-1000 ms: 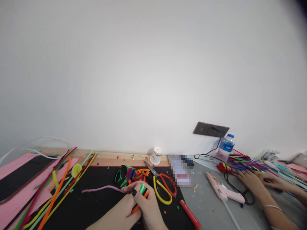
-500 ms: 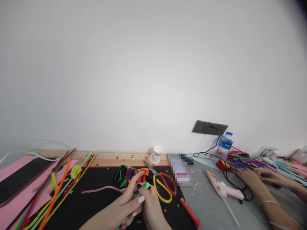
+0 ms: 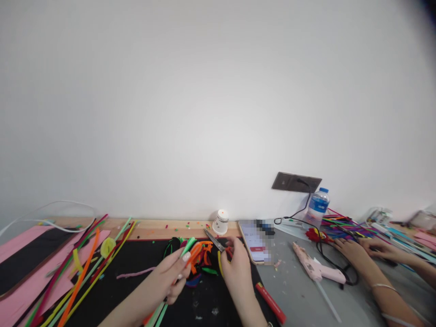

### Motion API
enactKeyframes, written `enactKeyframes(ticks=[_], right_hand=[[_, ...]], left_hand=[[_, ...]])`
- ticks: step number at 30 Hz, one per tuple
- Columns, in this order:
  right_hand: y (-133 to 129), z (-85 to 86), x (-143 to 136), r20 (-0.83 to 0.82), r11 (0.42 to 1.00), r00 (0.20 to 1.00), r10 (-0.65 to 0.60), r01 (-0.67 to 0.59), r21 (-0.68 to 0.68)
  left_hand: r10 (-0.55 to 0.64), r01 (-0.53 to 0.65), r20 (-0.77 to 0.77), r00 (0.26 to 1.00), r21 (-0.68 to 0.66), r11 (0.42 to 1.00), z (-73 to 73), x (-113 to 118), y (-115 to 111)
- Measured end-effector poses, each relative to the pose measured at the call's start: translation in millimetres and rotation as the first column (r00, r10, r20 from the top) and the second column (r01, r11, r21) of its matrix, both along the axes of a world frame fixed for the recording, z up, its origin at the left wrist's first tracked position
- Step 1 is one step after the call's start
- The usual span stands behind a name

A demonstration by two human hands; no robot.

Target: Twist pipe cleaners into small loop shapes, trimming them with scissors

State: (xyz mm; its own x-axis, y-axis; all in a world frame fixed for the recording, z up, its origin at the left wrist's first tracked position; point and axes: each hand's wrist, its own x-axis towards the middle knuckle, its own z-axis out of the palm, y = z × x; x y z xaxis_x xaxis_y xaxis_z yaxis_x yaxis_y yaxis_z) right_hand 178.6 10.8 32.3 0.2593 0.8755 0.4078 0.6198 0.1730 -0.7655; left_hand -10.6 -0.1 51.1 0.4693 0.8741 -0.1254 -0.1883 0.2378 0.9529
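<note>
My left hand [image 3: 172, 278] is closed around a bundle of green and orange pipe cleaners [image 3: 195, 252]; pale green stems come out below the fist. Over the handles of the scissors [image 3: 214, 238] is my right hand [image 3: 237, 265], its fingers curled about the red and yellow loops and hiding most of them. The blades lie on the mat, pointing up and left. Between the hands is a pile of orange, green and dark pipe cleaner pieces [image 3: 205, 255]. A lilac pipe cleaner [image 3: 134, 274] runs out from behind my left wrist.
Long pipe cleaners [image 3: 91, 268] lie at left on pink sheets [image 3: 64, 290]. Behind stands a paper cup [image 3: 220, 222]; rightward are a phone [image 3: 254, 245], red tube [image 3: 270, 303], pink glue gun [image 3: 315, 268] with cord, and water bottle [image 3: 318, 206]. A co-worker's hands [image 3: 354, 254] work at far right.
My hands have moved apart. My left hand has shifted left with the pipe cleaners, and my right hand has gone up and right to the scissors' handles.
</note>
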Motion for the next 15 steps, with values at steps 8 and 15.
enactKeyframes(ticks=[8, 15], right_hand=[[3.9, -12.5, 22.6, 0.58, 0.898, 0.814, -0.037, 0.282, -0.338], [8.6, -6.7, 25.5, 0.009, 0.892, 0.998, -0.06, 0.058, -0.449]], left_hand=[[0.062, -0.033, 0.162, 0.985, -0.178, 0.983, 7.2, -12.6, 7.8], [0.107, -0.047, 0.226, 0.968, -0.255, 0.966, -11.0, -19.3, 25.7]])
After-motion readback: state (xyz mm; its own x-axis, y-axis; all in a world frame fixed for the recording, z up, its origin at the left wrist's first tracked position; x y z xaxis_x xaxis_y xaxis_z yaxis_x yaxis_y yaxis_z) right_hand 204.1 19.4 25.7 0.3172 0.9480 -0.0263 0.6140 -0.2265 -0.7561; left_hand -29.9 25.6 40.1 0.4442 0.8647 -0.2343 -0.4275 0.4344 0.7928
